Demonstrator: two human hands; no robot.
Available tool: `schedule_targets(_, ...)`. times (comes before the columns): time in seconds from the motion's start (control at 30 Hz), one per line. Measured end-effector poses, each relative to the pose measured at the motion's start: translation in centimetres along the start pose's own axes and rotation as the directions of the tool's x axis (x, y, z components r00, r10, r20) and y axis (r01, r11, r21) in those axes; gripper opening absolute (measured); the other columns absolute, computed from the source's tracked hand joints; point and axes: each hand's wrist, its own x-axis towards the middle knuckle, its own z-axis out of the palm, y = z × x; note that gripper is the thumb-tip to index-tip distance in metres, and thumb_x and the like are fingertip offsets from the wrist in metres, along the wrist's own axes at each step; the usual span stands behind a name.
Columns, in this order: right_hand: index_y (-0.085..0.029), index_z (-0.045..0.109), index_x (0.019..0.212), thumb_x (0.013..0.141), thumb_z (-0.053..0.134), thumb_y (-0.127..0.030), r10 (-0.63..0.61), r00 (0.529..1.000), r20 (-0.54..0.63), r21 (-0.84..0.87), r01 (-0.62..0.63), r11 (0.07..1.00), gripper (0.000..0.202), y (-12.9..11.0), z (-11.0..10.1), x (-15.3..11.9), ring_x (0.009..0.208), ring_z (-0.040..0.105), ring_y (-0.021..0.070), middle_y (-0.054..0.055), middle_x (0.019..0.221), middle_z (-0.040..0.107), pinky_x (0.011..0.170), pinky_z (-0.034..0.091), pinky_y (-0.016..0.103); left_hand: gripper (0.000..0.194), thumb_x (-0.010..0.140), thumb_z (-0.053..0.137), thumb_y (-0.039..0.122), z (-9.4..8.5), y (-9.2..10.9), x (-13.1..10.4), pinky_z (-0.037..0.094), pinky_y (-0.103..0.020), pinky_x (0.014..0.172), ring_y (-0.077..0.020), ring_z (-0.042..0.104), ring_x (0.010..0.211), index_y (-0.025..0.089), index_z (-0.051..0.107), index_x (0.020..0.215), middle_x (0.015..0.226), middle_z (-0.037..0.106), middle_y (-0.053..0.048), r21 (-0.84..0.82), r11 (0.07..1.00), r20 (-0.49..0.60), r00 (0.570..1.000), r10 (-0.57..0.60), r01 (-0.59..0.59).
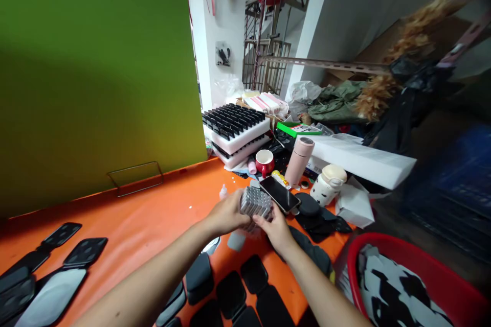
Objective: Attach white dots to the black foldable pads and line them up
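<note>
Between my two hands is a block of small silvery cylinders (256,201), packed in rows. My left hand (227,213) grips its left side, thumb toward the front. My right hand (275,226) holds the lower right side with its fingers bent. A black phone (280,193) lies just beyond it on the orange table (164,214). Behind my left hand stands a small white bottle (223,191). Black hinged cases (230,294) lie open near the table's front edge, and a pale rounded piece (237,240) sits below my hands.
A red mug (264,162), a pink flask (299,161) and a cow-print cup (328,185) stand behind and right. White foam trays (240,135) of black pieces are stacked at the back. A red basin (355,265) with cloth stands at the lower right.
</note>
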Motion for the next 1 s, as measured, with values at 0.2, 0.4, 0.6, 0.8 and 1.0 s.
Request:
schedule_targets(0.2, -0.016, 0.046, 0.114, 0.064, 0.067, -0.033, 0.047, 0.995, -0.083, -0.202, -0.063, 0.977, 0.057, 4.1, -0.1, 1.1, 0.098, 0.059, 0.025, 0.013, 0.11, 0.06, 0.086, 0.047, 0.039, 0.043, 0.056, 0.053, 0.01, 2.4, -3.6, 2.3, 0.045, -0.029, 0.065, -0.0209, 0.057, 0.078, 0.017, 0.049, 0.098, 0.084, 0.059, -0.002, -0.011, 0.997, -0.055, 0.996, -0.075, 0.074)
schedule_targets(0.4, -0.013, 0.04, 0.122, 0.064, 0.067, -0.033, -0.037, 0.992, -0.12, -0.421, -0.017, 0.907, 0.067, 5.5, -1.0, 2.2, 0.104, 0.055, 0.0262, 0.015, 0.116, 0.054, 0.089, 0.045, 0.04, 0.047, 0.058, 0.053, 0.002, 3.8, -5.2, 3.9, 0.047, -0.03, 0.071, -0.0186, 0.057, 0.083, 0.015, 0.048, 0.103, 0.091, 0.06, -0.003, -0.175, 0.984, -0.061, 0.998, -0.009, -0.002)
schedule_targets(0.6, -0.01, 0.031, 0.131, 0.067, 0.064, -0.036, -0.111, 0.979, -0.17, -0.556, -0.002, 0.831, 0.075, 5.2, -0.8, 2.7, 0.113, 0.048, 0.0281, 0.02, 0.125, 0.047, 0.094, 0.04, 0.043, 0.05, 0.067, 0.053, 0.001, 4.9, -5.7, 5.0, 0.045, -0.038, 0.085, -0.0202, 0.054, 0.101, 0.014, 0.044, 0.114, 0.11, 0.056, -0.008, -0.289, 0.953, -0.1, 0.993, 0.07, -0.096)
schedule_targets(0.8, -0.017, 0.045, 0.125, 0.075, 0.055, -0.044, -0.045, 0.999, 0.029, -0.569, 0.053, 0.821, 0.057, 2.0, -2.7, 2.7, 0.11, 0.052, 0.0247, 0.012, 0.121, 0.054, 0.091, 0.043, 0.039, 0.059, 0.066, 0.047, 0.002, 4.6, -5.2, 2.8, 0.043, -0.034, 0.091, -0.0192, 0.054, 0.105, 0.019, 0.042, 0.122, 0.115, 0.058, -0.005, -0.232, 0.969, -0.084, 0.994, 0.066, -0.084)
schedule_targets(1.0, -0.019, 0.06, 0.106, 0.086, 0.039, -0.036, 0.034, 0.996, 0.088, -0.759, 0.045, 0.649, 0.034, -0.9, -4.7, 8.7, 0.101, 0.058, 0.022, 0.008, 0.105, 0.064, 0.088, 0.042, 0.037, 0.066, 0.066, 0.051, 0.01, 3.0, -3.6, -3.1, 0.035, -0.043, 0.099, -0.0261, 0.045, 0.117, 0.021, 0.038, 0.129, 0.129, 0.048, -0.009, -0.072, 0.997, -0.141, 0.989, -0.036, 0.026)
